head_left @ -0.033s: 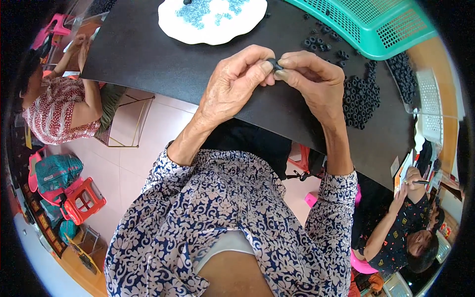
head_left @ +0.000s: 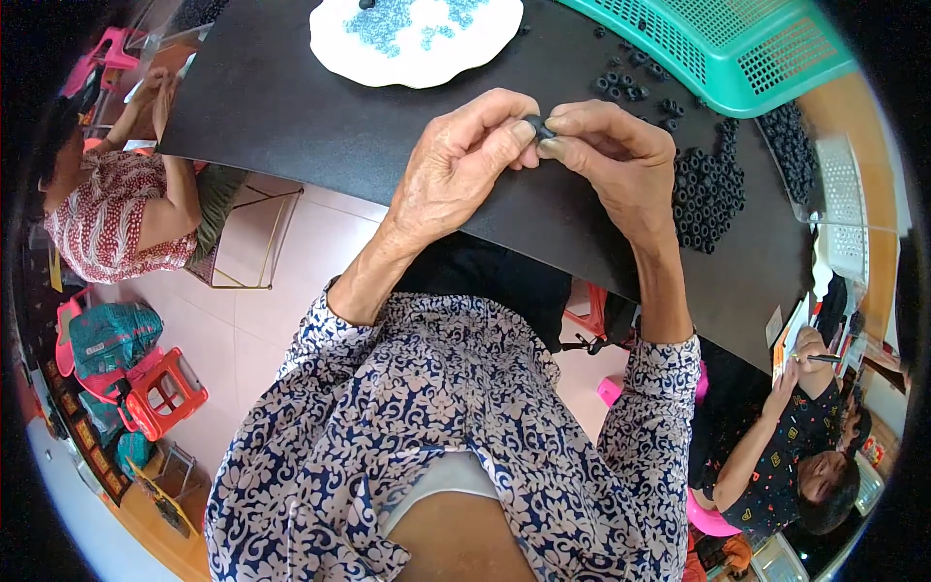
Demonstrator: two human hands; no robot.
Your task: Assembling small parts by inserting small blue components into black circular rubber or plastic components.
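Above the dark table (head_left: 281,107), my left hand (head_left: 461,160) and my right hand (head_left: 621,160) meet fingertip to fingertip. Both pinch one small black round part (head_left: 540,127) between thumb and forefinger; it looks like a rubber bushing, mostly covered by my fingers. To the right of my right hand lies a pile of similar black ring-shaped parts (head_left: 708,199), with hollow centres. More loose black parts (head_left: 621,85) are scattered beyond that hand. A white wavy-edged plate (head_left: 417,76) sits at the far side, with fine blue bits or a blue pattern on it.
A green plastic basket (head_left: 722,97) stands at the far right, beside a container of black parts (head_left: 787,145) and a white perforated basket (head_left: 842,194). One person (head_left: 126,209) sits at left; another (head_left: 776,446) holds a pen at right. A red stool (head_left: 165,398) stands on the floor.
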